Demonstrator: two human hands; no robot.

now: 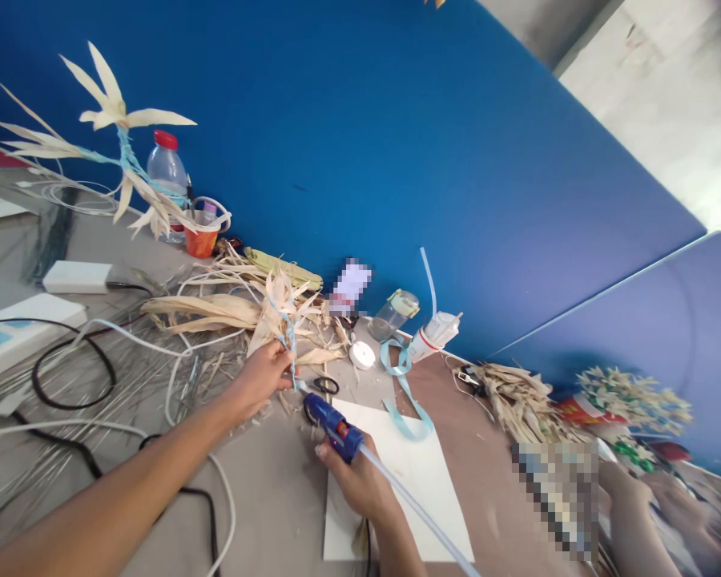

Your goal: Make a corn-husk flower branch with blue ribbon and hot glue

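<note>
My left hand (270, 373) pinches the blue-wrapped stem of a corn husk flower (283, 308), whose pale petals fan out above my fingers. In my right hand (354, 473) is a blue hot glue gun (333, 425), its nozzle pointing left at the lower end of that stem. A long clear glue stick (417, 509) juts from the back of the gun. White paper (420, 473) lies beneath my right hand. A light blue ribbon (412, 421) curls across the paper's upper part. Just above the gun sits a black ring-shaped band (326, 385).
Dried corn husks (210, 308) lie behind my left hand. At the back stand a red-capped bottle (167, 164), an orange cup (202, 239), a glass jar (393, 312) and a white cup (426, 340). Cables and a power strip (24, 332) cover the left. A co-worker's arm (630, 513) is at right.
</note>
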